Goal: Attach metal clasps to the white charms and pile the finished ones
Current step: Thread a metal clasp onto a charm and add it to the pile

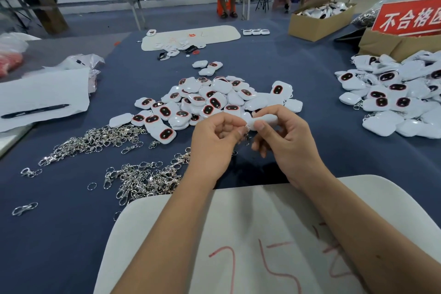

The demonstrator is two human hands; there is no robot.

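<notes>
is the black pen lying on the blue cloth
No, the black pen lies on a white sheet of paper at the left of the table, not on the blue cloth.

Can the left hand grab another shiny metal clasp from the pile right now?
Probably not at once. The left hand is pinching a silver metal clasp against the white plastic charm that the right hand holds. The pile of silver metal clasps lies close beside it, unobstructed.
</notes>
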